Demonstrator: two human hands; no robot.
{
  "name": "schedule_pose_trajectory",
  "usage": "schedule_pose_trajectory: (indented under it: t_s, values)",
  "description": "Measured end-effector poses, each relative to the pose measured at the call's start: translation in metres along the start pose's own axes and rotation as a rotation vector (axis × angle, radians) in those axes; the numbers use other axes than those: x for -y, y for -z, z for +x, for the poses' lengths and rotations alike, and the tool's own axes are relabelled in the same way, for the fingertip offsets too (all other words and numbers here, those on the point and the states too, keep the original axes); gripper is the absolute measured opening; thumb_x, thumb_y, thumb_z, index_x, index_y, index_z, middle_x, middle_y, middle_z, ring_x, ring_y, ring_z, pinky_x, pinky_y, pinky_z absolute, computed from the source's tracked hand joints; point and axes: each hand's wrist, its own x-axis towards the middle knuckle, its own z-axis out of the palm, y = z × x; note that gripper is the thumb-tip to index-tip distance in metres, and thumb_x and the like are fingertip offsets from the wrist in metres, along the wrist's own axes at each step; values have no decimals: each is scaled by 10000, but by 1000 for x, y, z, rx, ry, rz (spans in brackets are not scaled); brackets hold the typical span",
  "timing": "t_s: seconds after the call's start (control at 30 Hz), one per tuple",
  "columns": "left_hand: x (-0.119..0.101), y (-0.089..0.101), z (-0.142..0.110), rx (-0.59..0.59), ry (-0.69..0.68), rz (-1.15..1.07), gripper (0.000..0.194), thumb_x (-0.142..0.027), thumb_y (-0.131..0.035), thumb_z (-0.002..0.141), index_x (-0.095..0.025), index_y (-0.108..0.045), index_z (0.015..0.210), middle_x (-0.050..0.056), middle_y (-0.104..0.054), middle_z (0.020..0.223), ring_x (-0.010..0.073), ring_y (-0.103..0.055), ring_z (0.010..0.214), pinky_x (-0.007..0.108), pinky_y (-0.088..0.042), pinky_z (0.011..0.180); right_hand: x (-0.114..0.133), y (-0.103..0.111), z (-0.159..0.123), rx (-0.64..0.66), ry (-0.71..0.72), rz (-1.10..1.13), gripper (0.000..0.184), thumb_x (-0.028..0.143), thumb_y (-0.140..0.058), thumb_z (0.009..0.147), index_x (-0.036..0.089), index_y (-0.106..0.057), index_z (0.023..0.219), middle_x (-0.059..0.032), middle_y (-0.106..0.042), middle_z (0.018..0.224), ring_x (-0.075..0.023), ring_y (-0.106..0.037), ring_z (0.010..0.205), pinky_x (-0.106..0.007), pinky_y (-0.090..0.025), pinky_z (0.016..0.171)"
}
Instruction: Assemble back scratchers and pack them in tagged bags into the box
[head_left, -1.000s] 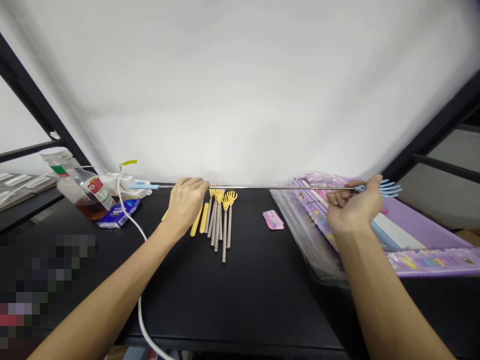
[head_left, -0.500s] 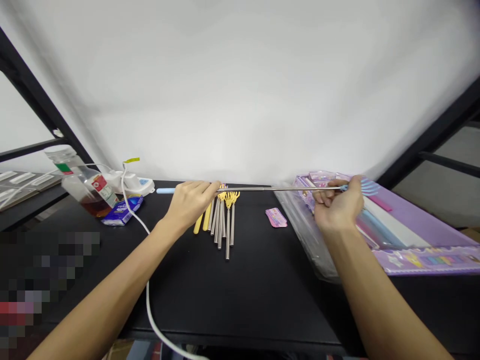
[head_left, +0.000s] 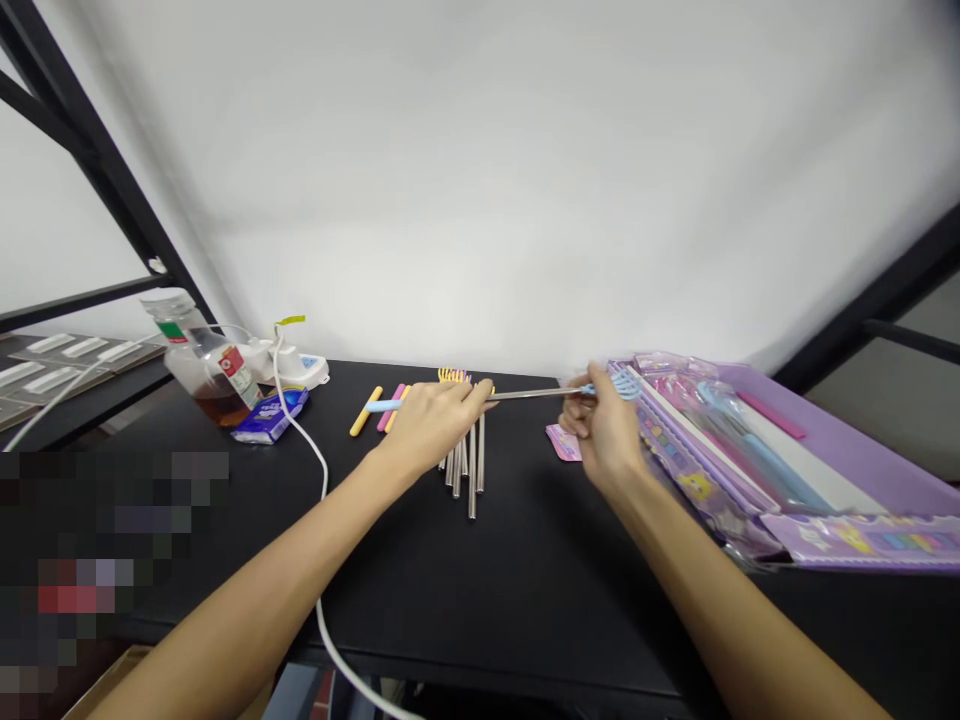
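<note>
A telescopic back scratcher [head_left: 532, 394] with a light blue handle and a light blue claw lies level across both hands, above the black desk. My left hand [head_left: 435, 422] is closed round it by the handle, whose blue end sticks out to the left. Just below the claw, my right hand [head_left: 607, 425] grips the other end of the metal rod. Beneath my left hand lie several metal back scratcher rods [head_left: 472, 480] with yellow claws, partly hidden. Yellow and pink handles [head_left: 366, 411] lie to their left. Beside my right hand is a small stack of pink cards [head_left: 562, 444].
Purple packaging [head_left: 832, 425] with more back scratchers under clear plastic fills the right side. On the left stand a bottle of brown liquid [head_left: 214, 385], a blue packet [head_left: 271, 415] and a white power strip [head_left: 304, 369]. A white cable [head_left: 321, 560] crosses the desk.
My hands have come closer together, and the back scratcher's metal rod between them is shorter. My right hand has moved left, away from the purple packaging. The view has shifted slightly.
</note>
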Motion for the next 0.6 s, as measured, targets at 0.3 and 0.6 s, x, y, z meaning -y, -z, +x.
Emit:
schedule_pose_trajectory:
  t_s: [0.3, 0.6]
  values:
    - [8, -7, -2, -81, -68, 26, 293, -309, -473, 1057, -154, -612, 850, 14, -663, 675, 140, -639, 607, 289, -238, 488, 0, 0, -5, 7, 351, -595, 555, 685, -663, 810, 214, -462, 595, 52, -430, 465, -86, -375, 426, -244, -272, 414]
    - [-9, -13, -1, -77, -39, -19, 256, -308, -472, 1052, -169, -641, 919, -5, -665, 682, 156, -654, 609, 291, -280, 495, -4, -7, -14, 455, 230, -666, 446, 598, -706, 824, 196, -563, 693, 36, -559, 522, -102, -487, 417, -243, -359, 442]
